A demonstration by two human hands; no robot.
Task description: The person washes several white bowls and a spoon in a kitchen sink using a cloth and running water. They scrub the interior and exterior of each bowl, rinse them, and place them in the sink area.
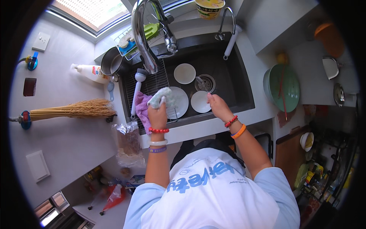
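Note:
My left hand (158, 114) grips a pale green dishcloth (163, 96) over the left part of the sink (231, 77). Under the cloth, a white plate (181, 104) is partly covered. A purple towel (142, 104) hangs beside that hand. My right hand (219, 106) pinches the end of a thin, shiny spoon-like utensil (199, 80), which slants over the drain strainer (211, 83); its exact shape is blurred. Just left of my right fingertips sits a small white bowl (200, 102). Farther back is a second white dish (185, 73).
A chrome faucet (140, 43) arches over the sink's left side, near a wire rack (157, 71) and a dish brush (138, 86). Left of the sink stand a pot (111, 61) and a white bottle (91, 73). A green basin (286, 94) is on the right.

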